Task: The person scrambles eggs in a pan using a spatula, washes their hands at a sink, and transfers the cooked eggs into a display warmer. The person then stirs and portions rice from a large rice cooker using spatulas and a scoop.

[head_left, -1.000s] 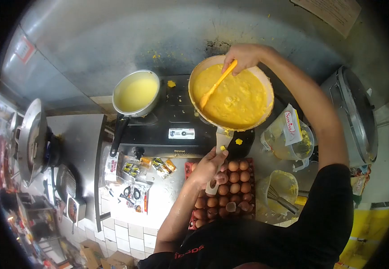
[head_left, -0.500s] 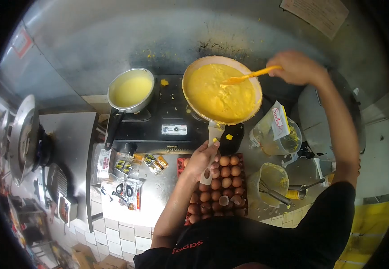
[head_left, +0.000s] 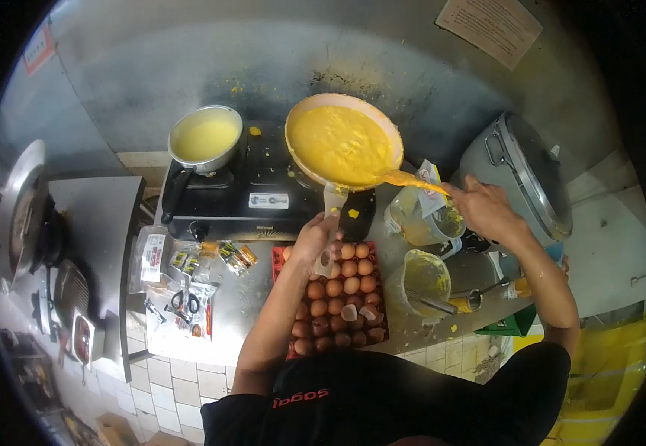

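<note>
My left hand (head_left: 318, 239) is closed round the pale handle of a frying pan (head_left: 290, 141) on the right side of the black gas stove (head_left: 222, 225). Soft yellow scrambled egg (head_left: 341, 141) fills the pan. In my right hand (head_left: 486, 209) is an orange spatula (head_left: 412, 181), its blade at the pan's right lower rim. Below my left hand lies a red tray of brown eggs (head_left: 334, 305), with some broken shells on it. A saucepan (head_left: 205, 165) of pale yellow liquid sits on the left burner.
Right of the stove stand a clear measuring jug (head_left: 416, 223) with a packet in it, a second jug (head_left: 416, 279) holding a whisk, and a large lidded pot (head_left: 479, 160). Packets and scissors (head_left: 186, 301) lie on the counter's left. A wok (head_left: 21, 201) stands far left.
My right hand has swung down and toward me, bringing the spatula from the middle of the egg to the pan's right lower rim. My left hand keeps its hold; the whole view has shifted.
</note>
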A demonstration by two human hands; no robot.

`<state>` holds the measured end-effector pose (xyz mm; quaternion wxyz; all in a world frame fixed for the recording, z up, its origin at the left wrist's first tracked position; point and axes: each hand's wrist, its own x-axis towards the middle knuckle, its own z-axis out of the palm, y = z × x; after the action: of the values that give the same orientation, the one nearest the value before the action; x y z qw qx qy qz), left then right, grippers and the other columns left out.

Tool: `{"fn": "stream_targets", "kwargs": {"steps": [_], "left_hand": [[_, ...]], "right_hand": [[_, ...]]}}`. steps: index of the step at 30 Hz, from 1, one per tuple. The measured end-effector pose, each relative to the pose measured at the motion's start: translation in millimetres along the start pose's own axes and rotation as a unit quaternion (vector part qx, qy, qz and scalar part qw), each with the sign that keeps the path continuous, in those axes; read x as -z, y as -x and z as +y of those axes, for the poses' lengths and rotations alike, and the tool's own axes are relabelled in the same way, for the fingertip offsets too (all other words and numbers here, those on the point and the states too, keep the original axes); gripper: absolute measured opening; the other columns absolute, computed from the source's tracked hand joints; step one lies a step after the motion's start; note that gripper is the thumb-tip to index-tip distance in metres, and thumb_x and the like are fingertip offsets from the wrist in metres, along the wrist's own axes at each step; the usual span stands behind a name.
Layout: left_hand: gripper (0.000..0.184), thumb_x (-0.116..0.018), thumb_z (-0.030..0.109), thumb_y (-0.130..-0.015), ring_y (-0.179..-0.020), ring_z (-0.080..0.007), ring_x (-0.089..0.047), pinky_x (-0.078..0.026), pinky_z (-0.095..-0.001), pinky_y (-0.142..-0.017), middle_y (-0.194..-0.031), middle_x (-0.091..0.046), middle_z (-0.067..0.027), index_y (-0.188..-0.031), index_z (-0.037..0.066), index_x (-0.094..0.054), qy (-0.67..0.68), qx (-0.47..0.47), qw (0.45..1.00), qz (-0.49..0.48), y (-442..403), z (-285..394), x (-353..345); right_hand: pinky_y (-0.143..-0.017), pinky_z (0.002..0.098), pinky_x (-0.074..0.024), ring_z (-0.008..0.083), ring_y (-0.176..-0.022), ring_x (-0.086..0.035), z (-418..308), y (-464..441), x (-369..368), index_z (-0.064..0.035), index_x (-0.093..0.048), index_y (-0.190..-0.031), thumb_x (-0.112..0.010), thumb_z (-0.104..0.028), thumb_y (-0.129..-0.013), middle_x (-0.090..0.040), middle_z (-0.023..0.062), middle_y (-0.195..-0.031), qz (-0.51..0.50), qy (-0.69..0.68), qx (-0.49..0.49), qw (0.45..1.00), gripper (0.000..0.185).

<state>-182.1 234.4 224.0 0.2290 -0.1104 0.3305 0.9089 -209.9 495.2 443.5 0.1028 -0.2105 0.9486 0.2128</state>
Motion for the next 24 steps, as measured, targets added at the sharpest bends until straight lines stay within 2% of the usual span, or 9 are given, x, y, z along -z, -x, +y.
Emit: {"fn": "stream_targets", "kwargs": {"steps": [2, 5, 6, 9, 12, 15, 19, 22, 24], "left_hand": [[0.020, -0.053, 0.024, -0.095, -0.049, -0.0097, -0.040, -0.034, -0.0235, -0.040, -0.071, -0.047, -0.0024, -0.107, 0.012, -0.042, -0.008, -0.003, 1.000, 0.000, 2, 1, -2], [0.023, -0.054, 0.025, -0.095, -0.050, -0.0096, -0.043, -0.037, -0.0241, -0.041, -0.071, -0.048, -0.0029, -0.107, 0.010, -0.042, -0.016, -0.002, 1.000, 0.002, 5, 4, -2], [0.023, -0.054, 0.025, -0.095, -0.050, -0.0096, -0.043, -0.038, -0.0241, -0.042, -0.071, -0.048, -0.0030, -0.107, 0.009, -0.042, -0.017, -0.003, 1.000, 0.004, 6, 4, -3], [0.023, -0.054, 0.026, -0.095, -0.050, -0.0100, -0.044, -0.038, -0.0244, -0.043, -0.072, -0.049, -0.0035, -0.105, 0.008, -0.043, -0.009, -0.003, 1.000, 0.020, 7, 3, -4], [0.021, -0.054, 0.026, -0.095, -0.051, -0.0105, -0.043, -0.038, -0.0259, -0.044, -0.072, -0.049, -0.0039, -0.099, 0.008, -0.044, -0.006, -0.007, 0.999, 0.036, 12, 5, -9], [0.021, -0.052, 0.027, -0.095, -0.051, -0.0107, -0.042, -0.038, -0.0269, -0.044, -0.073, -0.050, -0.0040, -0.096, 0.008, -0.043, 0.028, -0.024, 0.999, 0.023, 9, -1, -8], [0.022, -0.052, 0.028, -0.095, -0.051, -0.0113, -0.043, -0.039, -0.0273, -0.044, -0.072, -0.049, -0.0033, -0.097, 0.009, -0.042, 0.042, -0.037, 0.998, 0.022, -5, -17, -9], [0.023, -0.050, 0.029, -0.096, -0.051, -0.0118, -0.044, -0.040, -0.0278, -0.043, -0.071, -0.049, -0.0034, -0.098, 0.009, -0.039, 0.070, -0.029, 0.996, 0.041, -13, -30, -17], [0.023, -0.050, 0.029, -0.096, -0.049, -0.0126, -0.044, -0.041, -0.0293, -0.042, -0.070, -0.050, -0.0041, -0.098, 0.010, -0.037, 0.094, -0.035, 0.994, 0.041, -14, -36, -22]], "right_hand": [[-0.077, 0.0451, -0.0484, 0.0364, -0.089, -0.062, 4, 11, 10, -0.0156, -0.054, -0.131, -0.054, -0.011, -0.086, -0.058, 0.0215, -0.100, 0.030, 0.017, 0.021, 0.999, 0.045], [-0.077, 0.0451, -0.0485, 0.0358, -0.089, -0.063, 0, 21, 32, -0.0129, -0.059, -0.125, -0.053, -0.016, -0.089, -0.059, 0.0213, -0.098, 0.055, -0.013, -0.025, 0.998, 0.036], [-0.075, 0.0450, -0.0479, 0.0364, -0.085, -0.063, 8, 18, 19, -0.0093, -0.061, -0.119, -0.051, -0.019, -0.092, -0.061, 0.0209, -0.090, 0.169, -0.027, 0.015, 0.985, 0.031], [-0.066, 0.0373, -0.0461, 0.0259, -0.069, -0.059, 10, -2, 13, -0.0063, -0.062, -0.112, -0.050, -0.023, -0.094, -0.058, 0.0112, -0.072, 0.077, -0.243, -0.061, 0.965, 0.028], [-0.055, 0.0287, -0.0377, 0.0131, -0.056, -0.047, -1, -24, -37, -0.0050, -0.064, -0.104, -0.048, -0.028, -0.096, -0.048, 0.0003, -0.060, -0.012, -0.529, -0.164, 0.832, 0.030], [-0.050, 0.0251, -0.0303, 0.0060, -0.053, -0.037, -3, -10, -52, -0.0055, -0.064, -0.101, -0.049, -0.032, -0.096, -0.041, -0.0050, -0.061, -0.100, -0.565, -0.247, 0.781, 0.031], [-0.053, 0.0287, -0.0384, 0.0143, -0.054, -0.049, -2, 23, -38, -0.0049, -0.062, -0.104, -0.050, -0.029, -0.096, -0.052, 0.0015, -0.063, 0.008, -0.480, -0.196, 0.855, 0.028], [-0.064, 0.0388, -0.0470, 0.0305, -0.068, -0.059, -51, 31, -25, -0.0082, -0.058, -0.114, -0.049, -0.026, -0.096, -0.060, 0.0138, -0.075, 0.164, -0.314, -0.118, 0.928, 0.027], [-0.073, 0.0431, -0.0471, 0.0345, -0.076, -0.059, -80, 22, -32, -0.0086, -0.056, -0.120, -0.048, -0.019, -0.095, -0.056, 0.0165, -0.079, 0.205, -0.258, -0.088, 0.940, 0.028]]}}
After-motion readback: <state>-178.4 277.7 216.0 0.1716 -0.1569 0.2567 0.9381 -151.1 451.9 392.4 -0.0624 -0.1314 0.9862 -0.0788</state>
